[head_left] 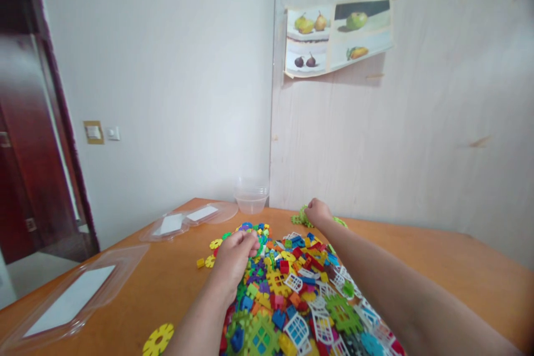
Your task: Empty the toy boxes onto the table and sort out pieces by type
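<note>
A large heap of mixed plastic building pieces (267,283) covers the middle of the table, with bricks, notched discs and white window frames among them. Over its left side is my left hand (238,250), fingers closed. Something green shows at its fingertips, but whether it is held cannot be told. Past the far right edge of the heap, my right hand (319,212) has its fingers closed at a light green notched building piece (301,217). My fingers partly hide that piece. More light green pieces (341,222) lie just behind my right wrist.
Clear lids with white labels (70,300) lie along the table's left side, others (183,222) farther back. Stacked clear plastic bowls (251,197) stand against the wall. A yellow notched disc (158,339) lies near the front. The wall bounds the wooden table (442,250) behind.
</note>
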Action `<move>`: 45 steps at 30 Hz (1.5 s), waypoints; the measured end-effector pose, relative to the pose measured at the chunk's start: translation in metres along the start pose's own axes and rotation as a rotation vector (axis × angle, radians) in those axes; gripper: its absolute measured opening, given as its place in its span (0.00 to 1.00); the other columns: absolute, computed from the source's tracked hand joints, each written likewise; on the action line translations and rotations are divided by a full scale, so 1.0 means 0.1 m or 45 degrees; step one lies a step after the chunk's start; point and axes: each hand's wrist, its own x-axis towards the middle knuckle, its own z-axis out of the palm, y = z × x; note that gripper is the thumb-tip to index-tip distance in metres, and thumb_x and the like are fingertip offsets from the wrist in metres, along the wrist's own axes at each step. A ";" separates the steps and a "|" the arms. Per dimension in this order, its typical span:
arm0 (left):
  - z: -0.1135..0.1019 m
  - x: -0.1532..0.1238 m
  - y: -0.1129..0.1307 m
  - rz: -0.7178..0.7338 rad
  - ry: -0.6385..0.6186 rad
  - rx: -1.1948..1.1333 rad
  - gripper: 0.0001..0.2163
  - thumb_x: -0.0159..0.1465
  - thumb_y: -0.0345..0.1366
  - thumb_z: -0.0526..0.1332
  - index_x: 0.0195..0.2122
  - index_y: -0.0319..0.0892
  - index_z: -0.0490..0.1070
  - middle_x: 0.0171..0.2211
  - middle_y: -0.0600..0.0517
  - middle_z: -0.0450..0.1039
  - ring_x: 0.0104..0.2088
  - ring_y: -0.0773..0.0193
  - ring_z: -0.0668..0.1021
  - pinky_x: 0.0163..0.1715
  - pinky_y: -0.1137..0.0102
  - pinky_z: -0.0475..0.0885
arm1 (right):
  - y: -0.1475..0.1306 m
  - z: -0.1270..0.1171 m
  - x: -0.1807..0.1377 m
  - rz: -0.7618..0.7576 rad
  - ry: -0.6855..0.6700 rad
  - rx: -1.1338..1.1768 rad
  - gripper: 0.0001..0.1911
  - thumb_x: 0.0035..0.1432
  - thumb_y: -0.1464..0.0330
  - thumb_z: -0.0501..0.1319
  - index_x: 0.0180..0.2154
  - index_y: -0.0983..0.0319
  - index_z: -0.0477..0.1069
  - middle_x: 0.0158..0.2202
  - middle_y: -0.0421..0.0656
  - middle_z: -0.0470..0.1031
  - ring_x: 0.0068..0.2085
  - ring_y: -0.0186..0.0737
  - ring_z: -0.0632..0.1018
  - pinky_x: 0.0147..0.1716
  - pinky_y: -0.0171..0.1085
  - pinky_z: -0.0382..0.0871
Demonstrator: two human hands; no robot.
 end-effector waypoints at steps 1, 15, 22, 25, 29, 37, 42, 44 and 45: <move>0.00 -0.01 0.01 0.001 -0.002 0.007 0.18 0.54 0.53 0.64 0.28 0.41 0.74 0.28 0.48 0.78 0.30 0.60 0.77 0.35 0.67 0.68 | 0.00 0.01 0.01 -0.002 -0.004 -0.015 0.10 0.62 0.65 0.61 0.40 0.65 0.72 0.38 0.45 0.77 0.40 0.40 0.77 0.41 0.41 0.70; 0.01 -0.03 0.04 0.007 -0.074 0.002 0.17 0.57 0.51 0.62 0.29 0.40 0.74 0.30 0.48 0.78 0.32 0.60 0.77 0.38 0.67 0.69 | -0.02 -0.25 -0.30 -0.082 0.027 0.100 0.10 0.56 0.66 0.60 0.39 0.65 0.73 0.37 0.51 0.78 0.39 0.44 0.77 0.33 0.35 0.63; 0.03 -0.02 0.00 0.009 -0.073 0.017 0.15 0.59 0.48 0.62 0.30 0.40 0.75 0.30 0.48 0.78 0.32 0.61 0.77 0.37 0.68 0.69 | -0.24 -0.49 -0.99 -0.327 -0.272 0.383 0.10 0.58 0.62 0.59 0.33 0.62 0.72 0.25 0.39 0.75 0.25 0.32 0.73 0.24 0.30 0.62; 0.04 0.00 -0.03 0.012 -0.077 0.002 0.14 0.59 0.47 0.62 0.30 0.40 0.75 0.30 0.48 0.78 0.32 0.61 0.78 0.35 0.69 0.70 | -0.32 -0.63 -1.39 -0.519 -0.476 0.559 0.10 0.57 0.61 0.61 0.31 0.62 0.71 0.23 0.36 0.72 0.25 0.31 0.71 0.24 0.30 0.62; 0.06 0.01 -0.05 0.022 -0.094 -0.030 0.13 0.59 0.46 0.62 0.28 0.40 0.73 0.28 0.49 0.78 0.30 0.62 0.78 0.33 0.69 0.71 | -0.43 -0.89 -1.91 -0.863 -0.804 0.539 0.07 0.58 0.64 0.61 0.36 0.61 0.74 0.28 0.38 0.74 0.29 0.32 0.73 0.29 0.31 0.66; 0.08 0.02 -0.05 -0.004 -0.061 -0.015 0.15 0.60 0.48 0.61 0.29 0.39 0.75 0.28 0.47 0.78 0.26 0.64 0.78 0.31 0.69 0.72 | -0.66 -1.06 -2.48 -1.514 -0.736 0.209 0.25 0.55 0.68 0.64 0.55 0.58 0.70 0.50 0.46 0.75 0.51 0.45 0.72 0.53 0.44 0.65; 0.09 0.01 -0.04 -0.021 -0.048 -0.071 0.18 0.57 0.52 0.64 0.29 0.39 0.75 0.27 0.46 0.78 0.28 0.62 0.79 0.32 0.68 0.74 | -0.70 -0.87 -2.52 -1.571 -0.709 0.174 0.21 0.58 0.71 0.59 0.55 0.58 0.71 0.49 0.46 0.75 0.51 0.44 0.73 0.53 0.43 0.65; 0.09 0.00 -0.03 -0.026 -0.051 -0.089 0.19 0.56 0.53 0.65 0.30 0.39 0.76 0.27 0.46 0.79 0.28 0.61 0.79 0.32 0.68 0.74 | -0.70 -0.82 -2.53 -1.559 -0.675 0.173 0.17 0.59 0.72 0.59 0.50 0.58 0.73 0.44 0.45 0.77 0.47 0.42 0.74 0.50 0.42 0.65; 0.09 0.00 -0.02 -0.028 -0.052 -0.098 0.19 0.56 0.53 0.65 0.30 0.39 0.76 0.27 0.46 0.79 0.28 0.61 0.79 0.32 0.68 0.74 | -0.69 -0.80 -2.53 -1.548 -0.657 0.179 0.15 0.59 0.73 0.58 0.48 0.58 0.74 0.42 0.44 0.78 0.46 0.42 0.75 0.49 0.41 0.66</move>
